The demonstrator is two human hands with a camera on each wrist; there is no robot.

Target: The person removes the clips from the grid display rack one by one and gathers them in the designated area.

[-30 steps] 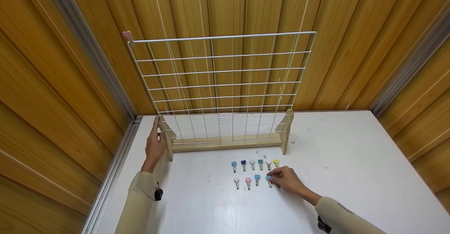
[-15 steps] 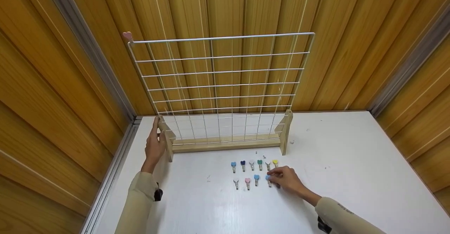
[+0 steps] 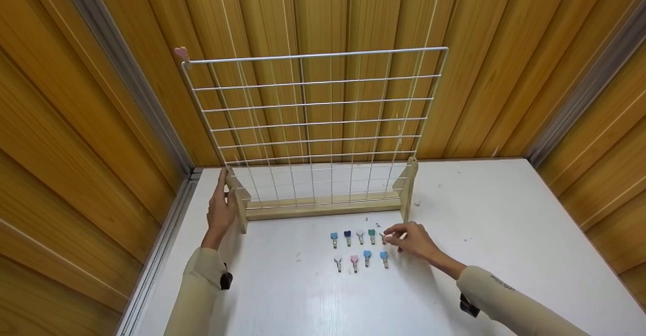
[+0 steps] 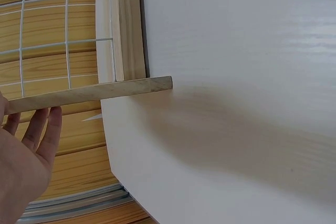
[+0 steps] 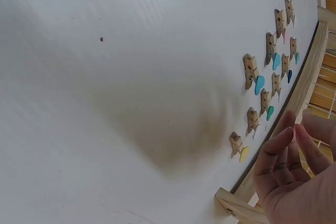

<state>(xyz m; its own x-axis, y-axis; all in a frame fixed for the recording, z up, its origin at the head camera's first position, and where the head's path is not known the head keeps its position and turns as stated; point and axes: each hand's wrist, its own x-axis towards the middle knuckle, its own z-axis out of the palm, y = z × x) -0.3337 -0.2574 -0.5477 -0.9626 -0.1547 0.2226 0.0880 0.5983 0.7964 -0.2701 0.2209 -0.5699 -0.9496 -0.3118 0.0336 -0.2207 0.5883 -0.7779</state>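
Observation:
My left hand (image 3: 221, 212) rests against the outer side of the wooden stand's left leg (image 3: 238, 200), and the left wrist view shows fingertips (image 4: 54, 114) touching that leg (image 4: 89, 94). The right hand (image 3: 411, 239) hovers at the right end of the upper row of small heart-topped clothespins. Its fingers are bent loosely with nothing between them in the right wrist view. A yellow-topped clothespin (image 5: 237, 144) lies just beyond this hand; the head view hides it. Below the hand, a light blue clothespin (image 3: 384, 259) lies at the end of the lower row.
A white wire grid (image 3: 313, 82) rises from the wooden stand, with a pink heart clothespin (image 3: 181, 53) clipped on its top left corner. Several clothespins lie in two rows on the white table (image 3: 313, 305), including a green one (image 3: 372, 235). Wood-look panels stand behind.
My right hand has left the light blue clothespin and moved up toward the upper row's right end, covering the yellow one. The left hand stays at the stand.

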